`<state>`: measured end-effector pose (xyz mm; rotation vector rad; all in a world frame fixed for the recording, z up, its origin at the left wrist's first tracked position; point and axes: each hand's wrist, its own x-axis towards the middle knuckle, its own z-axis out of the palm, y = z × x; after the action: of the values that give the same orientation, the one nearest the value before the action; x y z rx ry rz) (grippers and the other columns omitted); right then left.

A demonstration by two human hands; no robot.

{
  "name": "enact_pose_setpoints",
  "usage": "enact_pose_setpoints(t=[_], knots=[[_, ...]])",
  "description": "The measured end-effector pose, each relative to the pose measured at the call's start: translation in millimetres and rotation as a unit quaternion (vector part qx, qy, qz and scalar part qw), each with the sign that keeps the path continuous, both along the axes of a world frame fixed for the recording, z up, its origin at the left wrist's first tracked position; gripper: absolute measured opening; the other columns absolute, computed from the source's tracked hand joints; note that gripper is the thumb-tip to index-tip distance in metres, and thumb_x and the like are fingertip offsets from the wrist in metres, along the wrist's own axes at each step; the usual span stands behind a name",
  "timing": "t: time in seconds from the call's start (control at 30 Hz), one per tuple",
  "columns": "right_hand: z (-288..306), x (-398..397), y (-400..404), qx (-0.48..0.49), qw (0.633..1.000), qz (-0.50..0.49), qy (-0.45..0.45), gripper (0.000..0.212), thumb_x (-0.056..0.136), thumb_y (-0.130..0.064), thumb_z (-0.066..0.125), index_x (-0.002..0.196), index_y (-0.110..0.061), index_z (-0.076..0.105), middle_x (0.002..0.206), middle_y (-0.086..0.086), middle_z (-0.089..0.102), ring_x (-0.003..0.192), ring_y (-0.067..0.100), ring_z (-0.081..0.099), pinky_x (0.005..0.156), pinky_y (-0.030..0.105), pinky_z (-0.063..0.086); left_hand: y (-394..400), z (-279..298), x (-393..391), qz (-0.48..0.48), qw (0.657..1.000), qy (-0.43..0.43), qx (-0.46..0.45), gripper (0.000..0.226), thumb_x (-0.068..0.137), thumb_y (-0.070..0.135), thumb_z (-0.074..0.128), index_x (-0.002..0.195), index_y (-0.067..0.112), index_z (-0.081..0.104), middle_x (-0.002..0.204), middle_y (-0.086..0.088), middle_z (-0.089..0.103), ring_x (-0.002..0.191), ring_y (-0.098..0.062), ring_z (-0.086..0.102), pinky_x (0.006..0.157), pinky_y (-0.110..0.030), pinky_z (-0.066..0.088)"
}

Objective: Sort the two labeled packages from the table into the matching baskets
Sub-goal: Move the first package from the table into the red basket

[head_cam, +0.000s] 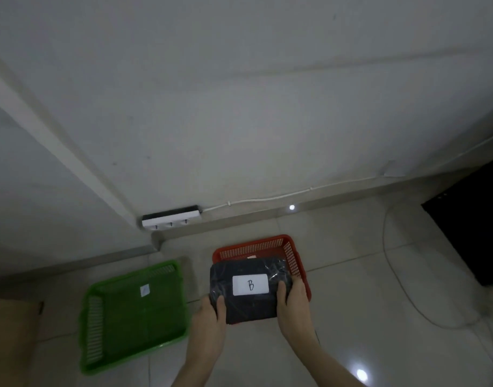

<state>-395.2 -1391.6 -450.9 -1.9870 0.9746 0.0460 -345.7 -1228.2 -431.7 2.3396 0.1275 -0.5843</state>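
Item: dark package, plastic-wrapped, rectangular, white label "B" upright, long axis 9-to-3. I see left hand and right hand gripping its ends, fingers curled, above the red mesh basket. Green basket at 9 o'clock.

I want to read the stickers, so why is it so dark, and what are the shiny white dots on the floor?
Head view: the room is dim and greyish. The white dots are lamp glare on the glossy tiles. The label on the dark package reads B clearly; the green basket sticker is too blurry to read. Wall lines bend from the wide lens.
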Motion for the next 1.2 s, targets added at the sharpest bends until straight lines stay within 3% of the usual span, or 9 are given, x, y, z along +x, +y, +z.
enact_pose_setpoints(t=[0.13,0.33,0.43,0.57,0.67,0.8,0.93,1.07,1.2], knots=[[-117,15,-31,-0.111,0.990,0.051,0.074,0.026,0.096,-0.033,0.034,0.105,-0.014,0.049,0.103,0.003,0.061,0.102,0.024,0.055,0.096,0.043,0.041,-28,-124,15,-0.027,0.999,0.008,0.030,0.027,0.096,0.038,0.032,0.093,0.014,0.046,0.073,0.001,0.057,0.060,-0.009,0.054,0.045,-0.018,0.037],[-300,39,-77,-0.218,0.953,0.147,0.149,0.027,0.095,-0.041,0.030,0.101,-0.020,0.046,0.101,0.003,0.066,0.098,0.024,0.059,0.095,0.043,0.037,-57,-302,35,-0.054,0.998,0.040,0.021,0.032,0.095,0.035,0.043,0.108,0.007,0.053,0.104,-0.012,0.067,0.090,-0.024,0.063,0.070,-0.024,0.045],[-365,44,-93,-0.259,0.920,0.224,0.190,0.031,0.094,-0.042,0.028,0.101,-0.019,0.047,0.104,0.005,0.066,0.100,0.026,0.058,0.097,0.047,0.035,-61,-363,43,-0.062,0.996,0.059,0.019,0.032,0.095,0.033,0.045,0.108,0.004,0.054,0.107,-0.014,0.067,0.091,-0.023,0.062,0.068,-0.020,0.039],[-402,51,-99,-0.256,0.924,0.226,0.170,0.028,0.090,-0.045,0.032,0.089,-0.020,0.044,0.097,0.009,0.069,0.095,0.029,0.062,0.097,0.050,0.035,-64,-406,48,-0.049,0.997,0.057,0.025,0.033,0.095,0.027,0.048,0.107,-0.002,0.056,0.106,-0.020,0.067,0.090,-0.026,0.062,0.068,-0.019,0.039],[-406,50,-101,-0.242,0.928,0.217,0.180,0.033,0.089,-0.047,0.033,0.095,-0.019,0.048,0.099,0.010,0.069,0.100,0.030,0.061,0.101,0.052,0.032,-67,-412,51,-0.041,0.997,0.060,0.025,0.033,0.094,0.028,0.048,0.104,-0.002,0.057,0.105,-0.021,0.067,0.082,-0.023,0.060,0.071,-0.023,0.045],[-402,50,-103,-0.211,0.926,0.222,0.222,0.038,0.090,-0.050,0.030,0.101,-0.019,0.048,0.109,0.011,0.067,0.108,0.030,0.057,0.105,0.053,0.029,-74,-401,56,-0.037,0.992,0.110,0.056,0.045,0.095,0.034,0.043,0.119,-0.003,0.045,0.117,-0.023,0.061,0.103,-0.034,0.060,0.082,-0.031,0.048],[-377,47,-107,-0.214,0.925,0.214,0.228,0.045,0.090,-0.053,0.027,0.109,-0.018,0.048,0.120,0.007,0.060,0.114,0.028,0.053,0.103,0.050,0.034,-71,-364,60,-0.084,0.991,0.059,0.087,0.041,0.095,0.032,0.042,0.123,0.002,0.040,0.127,-0.019,0.052,0.113,-0.031,0.053,0.094,-0.035,0.045],[-294,39,-91,-0.243,0.905,0.260,0.232,0.041,0.092,-0.050,0.029,0.109,-0.019,0.049,0.120,0.005,0.059,0.113,0.026,0.053,0.101,0.045,0.038,-46,-275,52,-0.188,0.970,0.016,0.153,0.033,0.094,0.031,0.038,0.120,0.011,0.043,0.127,-0.012,0.050,0.111,-0.030,0.054,0.093,-0.042,0.047],[-161,43,-49,-0.277,0.876,0.336,0.208,0.042,0.093,-0.046,0.028,0.116,-0.017,0.048,0.121,0.004,0.058,0.112,0.025,0.053,0.095,0.042,0.040,1,-143,45,-0.230,0.948,0.007,0.220,0.032,0.093,0.036,0.033,0.112,0.014,0.048,0.121,-0.009,0.056,0.109,-0.028,0.057,0.088,-0.039,0.048]])
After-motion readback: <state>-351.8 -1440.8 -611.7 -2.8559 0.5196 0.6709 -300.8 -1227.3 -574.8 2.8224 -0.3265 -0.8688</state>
